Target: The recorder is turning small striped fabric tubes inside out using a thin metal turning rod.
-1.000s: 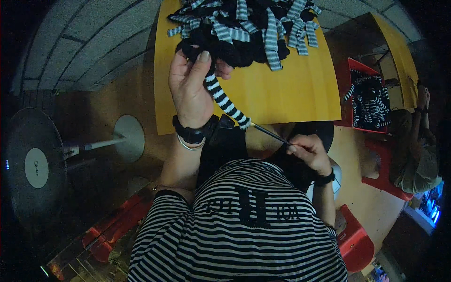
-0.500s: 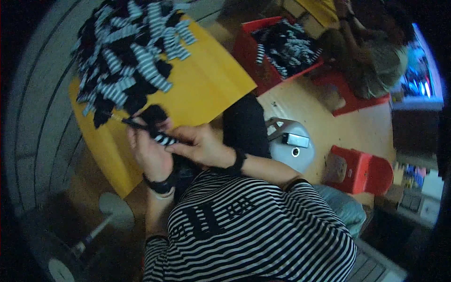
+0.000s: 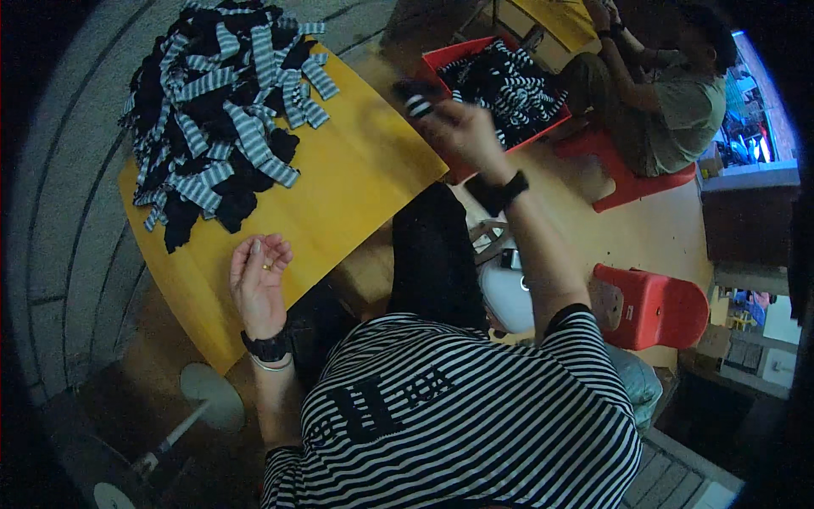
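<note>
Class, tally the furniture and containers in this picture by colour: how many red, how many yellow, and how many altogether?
Red: 3 – bin, stool, seat under the other person.
Yellow: 2 – near table, far table.
Total: 5

Right hand (image 3: pixel 462 127) motion-blurred; striped piece (image 3: pixel 417 100) in fingers smeared, grip unclear. Red bin (image 3: pixel 475 53) contents partly hidden behind hand. Small item in left hand (image 3: pixel 257 284) palm too tiny to identify.
</note>
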